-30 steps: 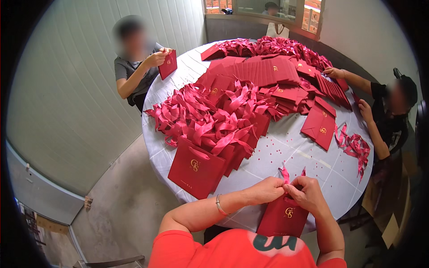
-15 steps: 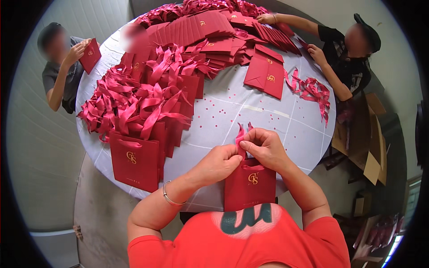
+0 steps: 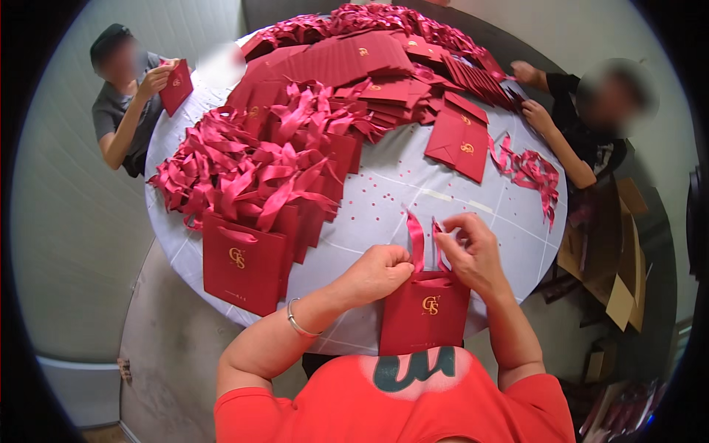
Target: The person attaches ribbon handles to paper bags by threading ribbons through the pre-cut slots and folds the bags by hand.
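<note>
A red paper gift bag (image 3: pixel 425 325) with a gold emblem stands upright at the table's near edge, close against my shirt. Two pink ribbon ends (image 3: pixel 416 240) rise from its top. My left hand (image 3: pixel 380 272) is closed, its thumb and fingertips pinched at the left ribbon near the bag's rim. At the right ribbon, my right hand (image 3: pixel 475 255) pinches with thumb and forefinger, the other fingers curled above. Just what lies between the left fingertips is partly hidden.
Finished-looking red bags (image 3: pixel 244 269) with a heap of pink ribbons (image 3: pixel 244 159) crowd the left. Flat red bags (image 3: pixel 458 144) and stacks lie farther back. Loose ribbons (image 3: pixel 535 173) lie right. One co-worker (image 3: pixel 122 129) holds a bag; another (image 3: pixel 583 125) reaches over stacks. Cardboard boxes (image 3: pixel 624 258) stand right.
My hands have moved apart, and the two ribbon ends now stand separated above the bag. The whole view has shifted, so the table sits slightly farther right and lower.
</note>
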### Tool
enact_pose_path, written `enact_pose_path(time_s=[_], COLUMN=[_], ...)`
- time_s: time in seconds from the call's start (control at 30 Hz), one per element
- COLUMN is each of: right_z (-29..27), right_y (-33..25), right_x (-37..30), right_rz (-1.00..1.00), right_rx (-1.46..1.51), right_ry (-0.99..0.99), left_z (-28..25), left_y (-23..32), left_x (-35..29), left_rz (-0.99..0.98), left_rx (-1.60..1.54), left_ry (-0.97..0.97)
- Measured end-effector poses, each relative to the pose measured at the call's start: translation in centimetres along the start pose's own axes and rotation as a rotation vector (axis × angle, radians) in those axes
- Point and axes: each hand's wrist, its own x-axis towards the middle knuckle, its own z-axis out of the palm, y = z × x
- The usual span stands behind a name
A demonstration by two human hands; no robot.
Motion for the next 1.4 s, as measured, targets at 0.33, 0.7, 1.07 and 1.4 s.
enact_pose_path(time_s=[0.33, 0.7, 1.07, 1.4], right_z=[-4.2, 0.7, 15.3, 13.2], right_y=[2.5, -7.0, -12.9, -9.5], right_x=[-2.2, 3.9, 1.8, 1.5], right_rz=[0.523, -0.001, -0.128, -0.044], right_rx=[0.536, 0.684, 0.54, 0.487], right_ry=[-0.445, -0.021, -0.611, -0.738], left_z=[-1.2, -1.7, -11.2, -6.0], left_y=[-0.3, 7.6, -6.2, -6.4], left_x=[0.2, -8.5, -19.2, -18.3], left_rz=[0.112, 1.318, 0.416, -0.14], left_rx=[-0.142, 0.663, 0.258, 0.963], left_ry=[0.068, 0.98, 1.456, 1.21])
